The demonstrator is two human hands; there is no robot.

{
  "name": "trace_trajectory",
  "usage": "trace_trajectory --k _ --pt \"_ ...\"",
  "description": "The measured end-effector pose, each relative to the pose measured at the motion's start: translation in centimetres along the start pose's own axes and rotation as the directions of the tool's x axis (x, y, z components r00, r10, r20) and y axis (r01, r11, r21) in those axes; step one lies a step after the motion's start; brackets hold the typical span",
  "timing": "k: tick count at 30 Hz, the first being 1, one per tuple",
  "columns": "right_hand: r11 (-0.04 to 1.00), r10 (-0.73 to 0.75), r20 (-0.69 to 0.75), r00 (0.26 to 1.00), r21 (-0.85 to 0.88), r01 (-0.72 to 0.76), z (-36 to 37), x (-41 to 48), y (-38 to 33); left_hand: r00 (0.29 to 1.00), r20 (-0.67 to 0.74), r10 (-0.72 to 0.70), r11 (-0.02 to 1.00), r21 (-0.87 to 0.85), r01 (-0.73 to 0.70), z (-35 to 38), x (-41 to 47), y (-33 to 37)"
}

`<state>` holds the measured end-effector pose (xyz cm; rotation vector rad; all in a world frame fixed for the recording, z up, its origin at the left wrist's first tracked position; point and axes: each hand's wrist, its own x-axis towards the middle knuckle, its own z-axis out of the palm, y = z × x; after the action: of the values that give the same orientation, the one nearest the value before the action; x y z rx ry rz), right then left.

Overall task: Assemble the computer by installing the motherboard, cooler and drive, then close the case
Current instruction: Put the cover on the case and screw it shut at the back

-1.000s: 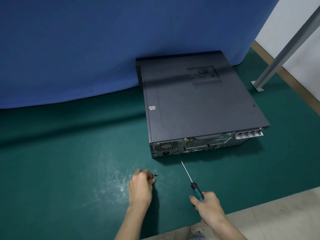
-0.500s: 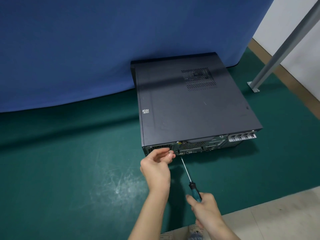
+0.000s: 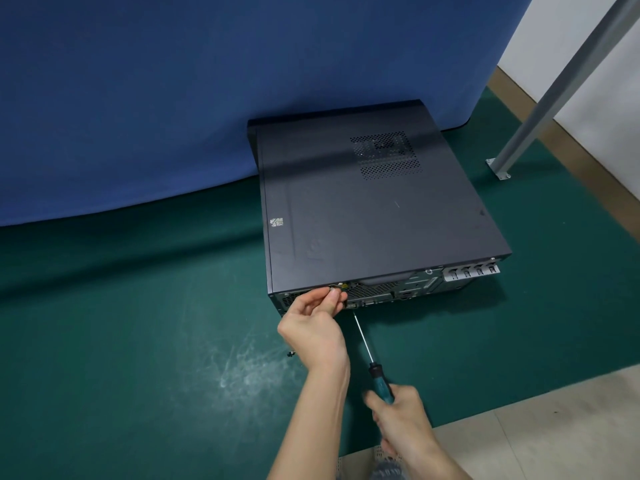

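The computer case point(image 3: 363, 209) is dark charcoal, with a dotted grid of vent holes point(image 3: 386, 154) on its far right top and a silvery sticker point(image 3: 276, 222) at its left edge. The mat point(image 3: 121, 341) is deep green, scuffed whitish at near left. The far backdrop point(image 3: 173, 81) is blue. The screwdriver point(image 3: 381, 382) has a teal-and-black handle and a silver shaft.

You have no text, brand or number that you can read here. The only label is a small silvery sticker point(image 3: 276, 222) on the top of the computer case point(image 3: 363, 209), near its left edge, and its print is too small and blurred to make out. The ports point(image 3: 370, 302) on the case's rear face show you no legible markings either.
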<state>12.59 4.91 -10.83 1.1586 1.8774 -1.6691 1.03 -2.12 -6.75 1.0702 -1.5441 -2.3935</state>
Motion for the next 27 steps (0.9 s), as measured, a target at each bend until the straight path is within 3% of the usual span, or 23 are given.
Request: trace_trajectory --k 6,17,27 --pt "0.999 -0.028 0.0 1.0 -0.02 0.028 -0.1 0.0 0.5 0.998 -0.054 0.014 1.0 0.002 -0.014 0.5 -0.1 -0.4" --pt "0.943 -0.279 -0.045 0.959 -0.201 0.264 -0.5 -1.1 -1.5 0.999 -0.048 -0.006 0.999 0.043 0.008 0.5 0.1 0.0" --pt "0.924 -0.288 -0.072 0.955 -0.284 0.257 -0.1 -1.7 -2.1 0.993 -0.001 -0.121 0.992 0.042 0.121 0.6 -0.2 0.7"
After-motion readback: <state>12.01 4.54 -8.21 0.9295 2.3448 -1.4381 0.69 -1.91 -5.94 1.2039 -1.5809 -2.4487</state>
